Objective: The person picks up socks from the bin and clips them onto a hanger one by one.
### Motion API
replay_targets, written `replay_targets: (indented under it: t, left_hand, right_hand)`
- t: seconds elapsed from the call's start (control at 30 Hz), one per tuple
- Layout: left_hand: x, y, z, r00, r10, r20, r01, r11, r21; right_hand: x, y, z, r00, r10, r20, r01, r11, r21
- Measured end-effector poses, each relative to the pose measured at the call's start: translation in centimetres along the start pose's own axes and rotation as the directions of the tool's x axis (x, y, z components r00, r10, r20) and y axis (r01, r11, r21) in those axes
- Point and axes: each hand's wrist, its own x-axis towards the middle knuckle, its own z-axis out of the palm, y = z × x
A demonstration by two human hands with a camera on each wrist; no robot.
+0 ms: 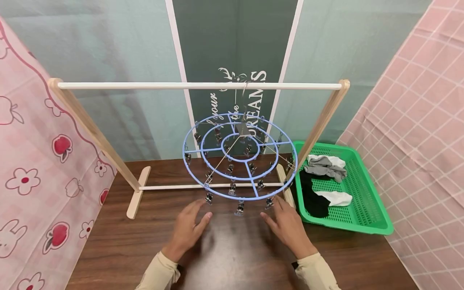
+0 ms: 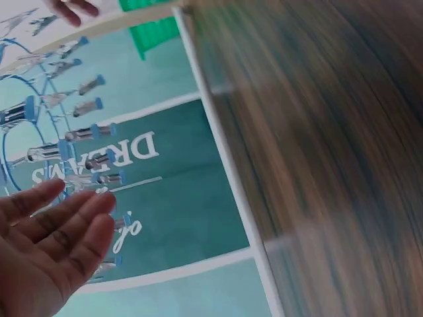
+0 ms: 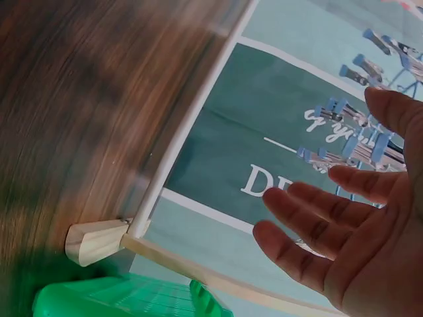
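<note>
A round blue drying hanger (image 1: 250,198) with several metal clips hangs by its hook from a white rail (image 1: 145,85). Below its front left edge, close to a clip (image 1: 209,197), is my left hand (image 1: 186,229), its fingers loosely extended and holding nothing. My right hand (image 1: 288,227) is at the front right edge beside another clip (image 1: 269,202); whether it touches that clip I cannot tell. In the right wrist view the fingers (image 3: 310,228) of this hand are spread and relaxed. The palm of the left hand (image 2: 59,244) faces the clips in the left wrist view.
A green basket (image 1: 373,201) stands at the right, holding a black sock (image 1: 313,197), a grey sock (image 1: 326,168) and white socks (image 1: 337,198). Wooden posts (image 1: 98,135) carry the rail, with feet (image 1: 139,193) on the brown table (image 1: 232,257). Patterned curtains (image 1: 47,161) border the sides.
</note>
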Motion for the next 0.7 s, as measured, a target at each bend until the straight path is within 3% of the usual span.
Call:
replay_targets:
  t: [0.1,0.27,0.37,0.57,0.7]
  left_hand:
    - [0.1,0.3,0.4,0.999,0.015,-0.047,-0.022,0.991,-0.132]
    - [-0.1,1.3,0.7,1.000,-0.010,0.006,0.011,0.944,-0.328]
    - [-0.2,2.2,0.8,0.999,-0.023,0.026,0.031,0.934,-0.357]
    - [0.5,4.4,0.6,0.999,-0.036,0.008,0.036,0.913,-0.406]
    - [1.3,6.1,-0.4,0.991,-0.132,0.008,0.122,0.886,-0.447]
  right_hand:
    - [-0.1,-0.2,-0.3,0.998,0.062,-0.005,-0.062,0.996,0.059]
    - [-0.5,-0.4,-0.5,0.994,0.104,-0.014,-0.101,0.986,0.132]
    - [-0.6,-0.4,-0.6,0.995,0.069,-0.075,-0.057,0.987,0.152]
    - [-0.6,-0.1,-0.9,0.987,0.007,-0.161,0.024,0.982,0.190]
    - [-0.8,0.0,-0.9,0.984,-0.013,-0.177,0.048,0.980,0.194]
